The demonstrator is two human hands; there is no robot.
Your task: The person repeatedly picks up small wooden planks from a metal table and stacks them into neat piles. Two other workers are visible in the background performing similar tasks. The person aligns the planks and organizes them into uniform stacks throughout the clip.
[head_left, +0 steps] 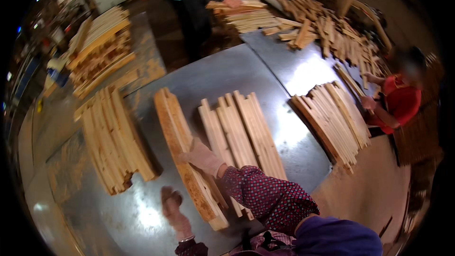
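Note:
My right hand (203, 157), in a pale glove, grips a long wooden plank (182, 156) with a rough, bark-brown side near its middle. Another strip lies close against the plank's right side. Lower left of the plank is my left hand (175, 212), gloved, raised and somewhat blurred; it holds nothing and its fingers look apart. Right of the plank, under my right forearm, lie several pale wooden strips (241, 128) side by side in narrow groups. My right sleeve covers their near ends.
A bundle of strips (111, 137) lies left on the metal table (204, 73); another bundle (332, 118) lies right. Beyond stand a stacked wood pile (102, 47) and a loose heap (336, 33). A co-worker in red (403, 97) handles strips at right; another person (187, 9) touches a far stack.

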